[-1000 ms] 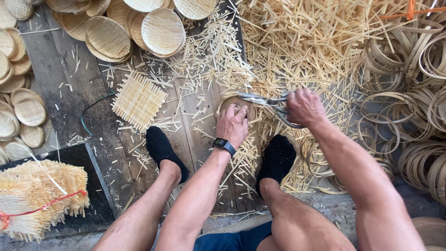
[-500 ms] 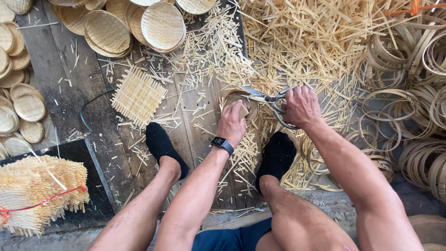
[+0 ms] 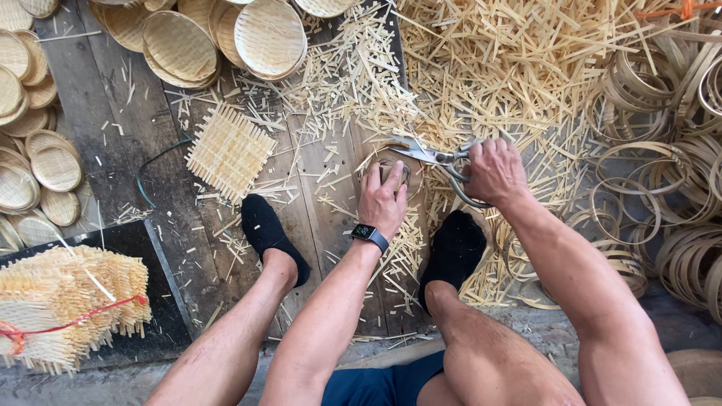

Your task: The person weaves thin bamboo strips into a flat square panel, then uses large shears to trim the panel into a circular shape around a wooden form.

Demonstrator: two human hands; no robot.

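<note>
My left hand (image 3: 383, 197) presses down on a small round woven bamboo piece (image 3: 392, 167) lying on the wooden floor between my feet. My right hand (image 3: 492, 171) grips metal scissors (image 3: 430, 155), whose blades point left and meet the round piece's upper edge. A dark watch sits on my left wrist. Most of the round piece is hidden under my left hand.
A square woven bamboo mat (image 3: 229, 153) lies to the left. Round woven trays (image 3: 269, 36) are stacked at the top and along the left edge. Cut bamboo strips (image 3: 511, 68) pile up top right, bamboo hoops (image 3: 677, 188) on the right. A tied mat bundle (image 3: 68, 304) sits lower left.
The scissors and my right hand have shifted slightly up and right along the edge of the round piece. My left hand stays pressed on it.
</note>
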